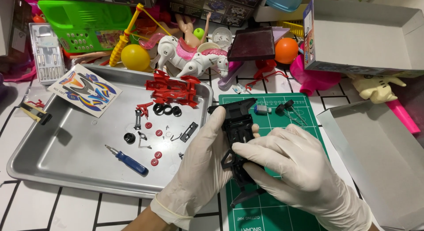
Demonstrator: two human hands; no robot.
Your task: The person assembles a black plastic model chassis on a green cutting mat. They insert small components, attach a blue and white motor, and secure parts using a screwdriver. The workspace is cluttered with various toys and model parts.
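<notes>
Both gloved hands grip a black toy car frame (238,134) above the green cutting mat (304,107). The left hand (201,162) is closed around the frame's left side; the right hand (293,162) is closed over its lower right. Beside them on the worktop, a metal tray (57,156) contains a blue screwdriver (128,160), red wheel hubs (155,158), black tyres (167,109), a red car body (174,89) and a sticker sheet (86,90). Farther back lie a white toy horse (190,59) and an open cardboard box (366,32).

Two hands in white gloves meet at the centre of the view. The left hand (201,162) rises from below, fingers curled in a grip. The right hand (291,162) reaches in from the lower right, fingers pressed leftward.
</notes>
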